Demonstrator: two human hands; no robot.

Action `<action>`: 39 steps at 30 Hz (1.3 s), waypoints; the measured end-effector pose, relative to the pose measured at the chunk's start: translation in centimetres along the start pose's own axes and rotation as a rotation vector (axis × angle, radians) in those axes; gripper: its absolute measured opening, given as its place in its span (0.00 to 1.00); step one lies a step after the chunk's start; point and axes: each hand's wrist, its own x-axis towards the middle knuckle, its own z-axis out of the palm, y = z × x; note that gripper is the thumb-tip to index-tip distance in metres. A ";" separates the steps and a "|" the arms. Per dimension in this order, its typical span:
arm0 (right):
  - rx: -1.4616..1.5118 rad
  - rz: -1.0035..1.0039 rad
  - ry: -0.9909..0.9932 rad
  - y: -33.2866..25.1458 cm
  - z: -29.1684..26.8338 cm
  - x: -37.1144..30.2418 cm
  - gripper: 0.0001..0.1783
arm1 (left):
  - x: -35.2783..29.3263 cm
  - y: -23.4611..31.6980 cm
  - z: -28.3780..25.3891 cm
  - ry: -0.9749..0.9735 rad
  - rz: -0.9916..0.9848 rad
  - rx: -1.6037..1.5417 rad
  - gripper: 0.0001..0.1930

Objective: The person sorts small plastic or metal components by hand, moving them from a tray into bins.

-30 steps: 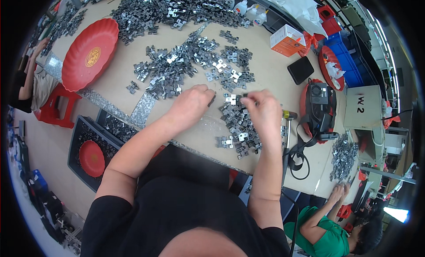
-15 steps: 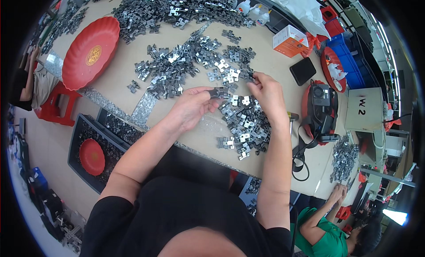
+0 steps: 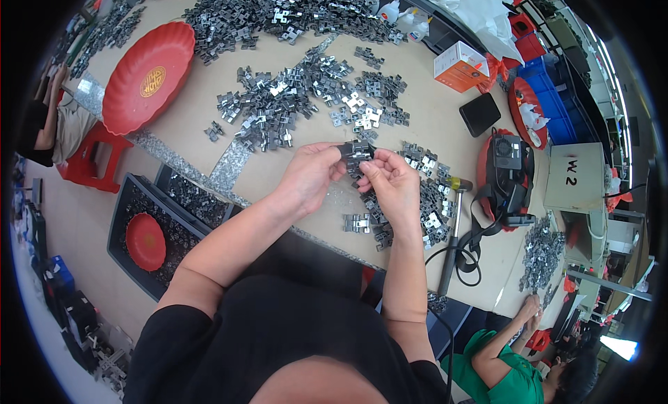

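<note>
My left hand (image 3: 311, 173) pinches a small stamped-metal, hinge-like part (image 3: 356, 152) between thumb and fingers, above the table. My right hand (image 3: 394, 188) is closed at the other end of that part, thumb and fingertips pressed together there. Whether a second piece sits between those fingertips is hidden. Beneath and beside the right hand spreads a heap of similar metal parts (image 3: 433, 208). One assembled-looking part (image 3: 356, 223) lies apart at the heap's near left side. Beyond both hands is another loose pile of parts (image 3: 271, 105).
A red scalloped tray (image 3: 132, 101) stands at the left. A hammer (image 3: 452, 245) with a yellow head lies right of my right forearm, by a black cable. Farther off are an orange-white box (image 3: 459, 66), a black flat device (image 3: 480, 114) and glue bottles (image 3: 390, 11). A green-sleeved co-worker sits at right.
My right hand has come from the far pile back toward me and met my left hand at the held part. The hammer, largely hidden before, now shows beside my right forearm.
</note>
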 end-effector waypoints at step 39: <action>0.221 0.114 -0.054 -0.3 -0.7 -0.2 0.07 | -1.5 -0.4 -0.5 -0.130 0.348 0.455 0.09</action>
